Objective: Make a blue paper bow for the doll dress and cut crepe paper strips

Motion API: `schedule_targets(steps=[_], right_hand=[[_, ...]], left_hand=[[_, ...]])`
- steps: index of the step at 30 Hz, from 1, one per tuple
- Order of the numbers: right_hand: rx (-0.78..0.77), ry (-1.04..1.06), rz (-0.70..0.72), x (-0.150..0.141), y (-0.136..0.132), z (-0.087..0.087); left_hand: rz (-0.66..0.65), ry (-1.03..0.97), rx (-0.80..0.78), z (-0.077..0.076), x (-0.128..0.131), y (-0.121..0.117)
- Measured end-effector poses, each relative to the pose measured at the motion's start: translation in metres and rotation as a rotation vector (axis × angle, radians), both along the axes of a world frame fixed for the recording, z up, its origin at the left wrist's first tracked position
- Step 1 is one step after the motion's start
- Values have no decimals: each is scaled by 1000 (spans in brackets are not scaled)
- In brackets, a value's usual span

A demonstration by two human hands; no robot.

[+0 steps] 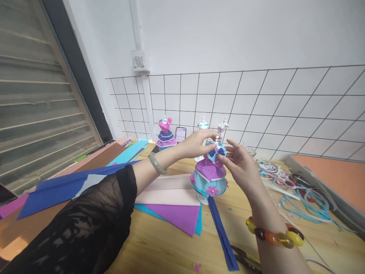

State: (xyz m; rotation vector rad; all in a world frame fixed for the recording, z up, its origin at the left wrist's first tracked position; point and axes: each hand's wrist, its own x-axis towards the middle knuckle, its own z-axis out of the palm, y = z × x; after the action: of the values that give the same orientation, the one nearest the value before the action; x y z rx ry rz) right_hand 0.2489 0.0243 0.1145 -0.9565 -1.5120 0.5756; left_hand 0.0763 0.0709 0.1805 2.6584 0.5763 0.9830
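From my station I see the table (159, 247); dress form (211, 171) upright on it; blue strip (222, 232) lying just in front; right hand (242, 163) beside the form, fingers spread; left hand (196, 144) curved near its top, whether pinching I cannot tell; bow (216, 153) at the form's chest.

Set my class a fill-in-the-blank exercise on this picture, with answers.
The miniature dress between the left hand and right hand has pink ____ on its skirt.
The sheer sleeve is ____.
The bracelet below the right hand is made of ____.
The folded strip is dark ____.

Answers: flowers; black; beads; blue.
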Motion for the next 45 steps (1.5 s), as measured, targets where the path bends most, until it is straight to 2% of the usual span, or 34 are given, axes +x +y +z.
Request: schedule_targets(steps=[7, 14, 19, 23, 26, 30, 37, 45], right_hand=[[-21, -8, 16, 8, 1, -1], [-78, -1, 82, 13, -7, 8], [-65, 46, -31, 18, -10, 11], [-78, 37, -59, 20, -8, 8], [-62, 2, -78, 14, -8, 8], [27, -74, -157, -1, -13, 9], [389, -342, -279, -26, -28, 17], [492, -557, -458, -25, -30, 15]], left_hand=[[-3, -2, 16, 6, -4, -5], [4, -23, -23, 13, -6, -6], [79, -53, -90, 17, -13, 3], [164, -116, -147, 21, -23, 11], [165, -146, -150, 23, -29, 14], [141, -151, -133, 23, -31, 11], [86, -101, -35, 19, -18, -1], [66, -87, 44, 15, -12, -9]])
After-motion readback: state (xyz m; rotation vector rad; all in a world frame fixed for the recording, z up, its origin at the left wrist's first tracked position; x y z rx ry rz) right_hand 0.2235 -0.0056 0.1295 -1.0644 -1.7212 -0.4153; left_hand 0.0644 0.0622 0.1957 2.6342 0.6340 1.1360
